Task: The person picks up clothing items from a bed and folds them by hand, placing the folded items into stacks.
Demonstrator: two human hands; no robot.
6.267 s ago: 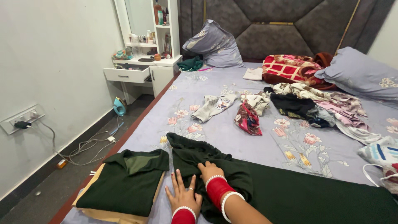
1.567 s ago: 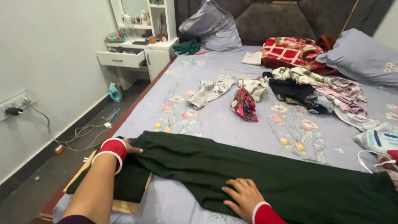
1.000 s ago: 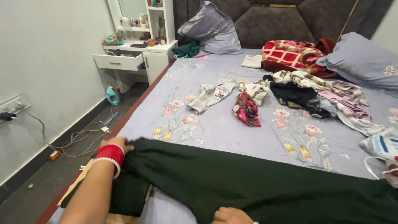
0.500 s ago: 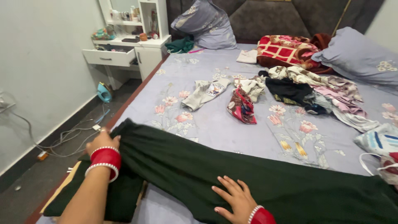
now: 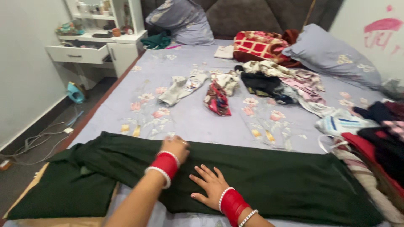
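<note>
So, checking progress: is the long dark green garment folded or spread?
Spread: the dark green garment lies flat across the bed, both hands pressing it.

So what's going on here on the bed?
A person is spreading a long dark green garment flat across the near edge of a floral bedsheet. The left hand rests at the cloth's upper edge, and the right hand lies flat on it with fingers spread. A folded dark green piece sits to the left, and loose clothes are scattered farther up the bed.
</note>
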